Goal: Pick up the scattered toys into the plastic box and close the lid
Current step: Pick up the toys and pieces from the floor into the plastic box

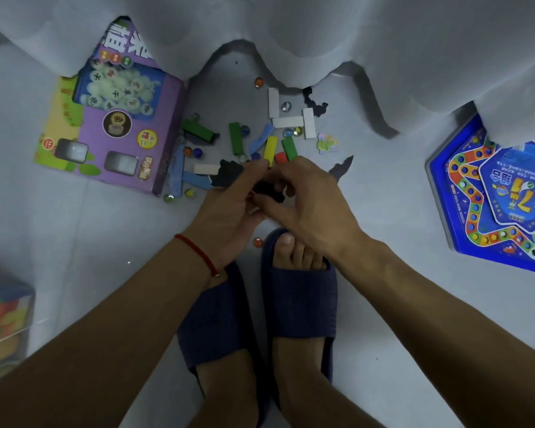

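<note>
Your left hand (229,205) and right hand (306,199) meet over the floor, fingers curled together around dark puzzle pieces (267,189). Just beyond them lie scattered blocks (271,148) and marbles (258,82). The plastic box (3,322) stands well apart at your far left.

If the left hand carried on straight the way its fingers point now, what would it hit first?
Probably the yellow block just beyond the left hand, whose fingertips point up-frame toward it; the red block lies beside it. Depth is unclear.
</note>
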Available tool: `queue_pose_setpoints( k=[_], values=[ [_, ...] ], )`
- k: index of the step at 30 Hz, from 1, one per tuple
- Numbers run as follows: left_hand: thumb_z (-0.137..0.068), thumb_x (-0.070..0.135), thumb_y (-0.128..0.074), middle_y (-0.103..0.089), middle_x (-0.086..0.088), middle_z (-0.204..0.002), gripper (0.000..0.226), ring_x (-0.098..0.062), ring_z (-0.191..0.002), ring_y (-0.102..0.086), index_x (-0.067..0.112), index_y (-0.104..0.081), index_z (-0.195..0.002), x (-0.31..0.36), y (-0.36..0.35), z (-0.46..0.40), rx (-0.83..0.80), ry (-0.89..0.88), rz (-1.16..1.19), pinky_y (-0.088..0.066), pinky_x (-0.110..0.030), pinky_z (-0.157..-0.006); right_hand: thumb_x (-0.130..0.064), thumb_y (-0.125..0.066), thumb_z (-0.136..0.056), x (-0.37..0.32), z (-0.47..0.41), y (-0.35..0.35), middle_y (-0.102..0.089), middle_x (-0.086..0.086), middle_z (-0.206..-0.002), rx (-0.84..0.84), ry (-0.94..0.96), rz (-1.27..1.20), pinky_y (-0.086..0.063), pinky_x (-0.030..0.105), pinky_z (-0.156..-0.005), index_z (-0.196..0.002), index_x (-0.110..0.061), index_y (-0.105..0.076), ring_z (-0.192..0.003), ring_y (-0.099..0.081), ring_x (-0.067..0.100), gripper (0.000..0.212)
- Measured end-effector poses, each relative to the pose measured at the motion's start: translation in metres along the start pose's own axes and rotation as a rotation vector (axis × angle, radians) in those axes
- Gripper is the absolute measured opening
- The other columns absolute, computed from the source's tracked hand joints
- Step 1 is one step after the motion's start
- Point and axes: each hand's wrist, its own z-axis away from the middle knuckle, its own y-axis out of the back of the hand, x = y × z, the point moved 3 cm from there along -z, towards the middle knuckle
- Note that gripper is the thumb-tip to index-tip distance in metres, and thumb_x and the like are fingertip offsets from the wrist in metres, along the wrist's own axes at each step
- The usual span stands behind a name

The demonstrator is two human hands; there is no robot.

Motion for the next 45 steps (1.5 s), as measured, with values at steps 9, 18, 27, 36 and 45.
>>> queue_pose_setpoints(
  k=[9, 18, 27, 36, 45],
  values=[
    [-0.098, 0.016, -0.047, -0.061, -0.008, -0.071, 0.017, -0.022, -0.068, -0.063, 0.010, -0.060, -0.090, 0.027, 0.060, 0.022, 0.346, -0.097, -0.058, -0.056, -0.037, -0.070, -0.042, -0.065, -0.089, -0.005, 0.006, -0.030, -0.063, -0.001, -0.101, -0.327, 0.110, 0.251, -0.042, 0.031, -0.079, -0.109, -0.024, -0.064, -0.096, -0.056, 0.020, 0.027],
    [-0.099, 0.008, -0.039, -0.064, -0.009, -0.077, 0.023, -0.019, -0.063, -0.062, 0.005, -0.062, -0.104, 0.009, 0.047, 0.030, 0.330, 0.000, -0.071, -0.057, -0.034, -0.063, -0.019, -0.057, -0.091, -0.017, 0.008, -0.056, -0.061, 0.003, -0.106, -0.381, 0.132, 0.481, -0.035, 0.035, -0.084, -0.102, -0.021, -0.061, -0.098, -0.060, 0.026, 0.011],
    [-0.092, 0.005, -0.031, -0.067, -0.018, -0.107, 0.037, -0.031, -0.091, -0.068, 0.002, -0.061, -0.113, -0.005, 0.020, 0.022, -0.017, 0.255, 0.262, -0.056, -0.048, -0.086, -0.032, -0.068, -0.091, -0.001, 0.001, 0.015, -0.068, -0.008, -0.091, 0.086, -0.037, -0.099, -0.049, 0.019, -0.073, -0.097, -0.019, -0.071, -0.081, -0.061, 0.007, 0.015],
    [-0.087, 0.022, -0.049, -0.065, -0.014, -0.093, 0.029, -0.027, -0.082, -0.061, 0.005, -0.065, -0.103, -0.004, 0.017, 0.011, 0.002, 0.222, 0.223, -0.054, -0.037, -0.077, -0.028, -0.081, -0.079, 0.112, -0.005, 0.043, -0.064, 0.005, -0.103, 0.102, -0.137, 0.316, -0.047, 0.033, -0.083, -0.105, -0.013, -0.069, -0.102, -0.052, 0.026, 0.032],
    [-0.096, 0.028, -0.040, -0.068, -0.016, -0.110, 0.039, -0.032, -0.099, -0.067, 0.004, -0.064, -0.116, -0.011, 0.020, 0.018, 0.042, 0.213, 0.258, -0.056, -0.044, -0.084, -0.032, -0.074, -0.087, 0.097, -0.041, 0.050, -0.055, 0.002, -0.095, 0.259, -0.172, 0.092, -0.040, 0.014, -0.065, -0.094, -0.010, -0.056, -0.078, -0.049, 0.012, 0.029]
  ],
)
